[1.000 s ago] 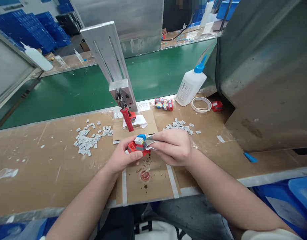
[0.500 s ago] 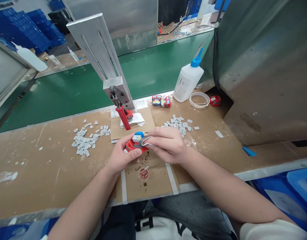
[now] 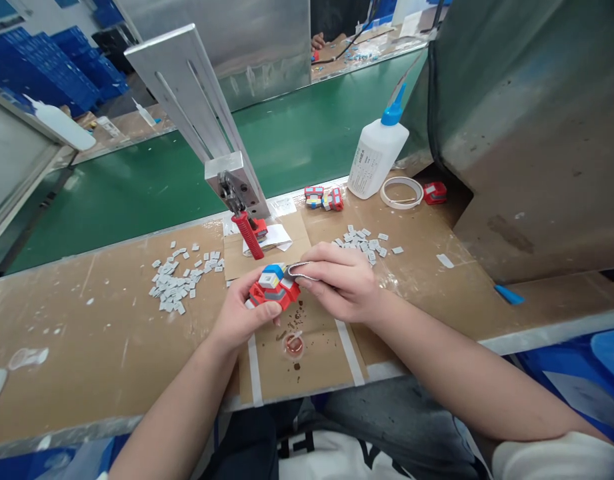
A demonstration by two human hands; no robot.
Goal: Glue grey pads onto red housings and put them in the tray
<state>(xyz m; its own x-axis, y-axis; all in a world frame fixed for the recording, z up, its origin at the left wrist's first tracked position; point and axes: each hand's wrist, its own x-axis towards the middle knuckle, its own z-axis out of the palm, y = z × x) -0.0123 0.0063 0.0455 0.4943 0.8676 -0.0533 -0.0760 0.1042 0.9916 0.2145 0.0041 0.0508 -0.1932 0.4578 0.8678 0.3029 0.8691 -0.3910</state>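
My left hand grips a small red toy vehicle with a blue, white and yellow top. The fingers of my right hand pinch a folded grey-and-white piece of cloth or sandpaper at the toy's upper right edge. Which material it is, I cannot tell. Below the toy, a small round dish of reddish liquid sits on cardboard, with dark drops around it. Behind my hands stands a metal clamp press with a red handle; another red piece lies at its foot.
Small grey tiles lie scattered at left, more grey tiles at right. Behind are red toy vehicles, a white bottle and a tape roll. A green conveyor belt crosses beyond; a metal panel stands at right.
The folded piece has shifted off the toy's front to its upper right edge, so more of the toy shows. The view has shifted slightly.
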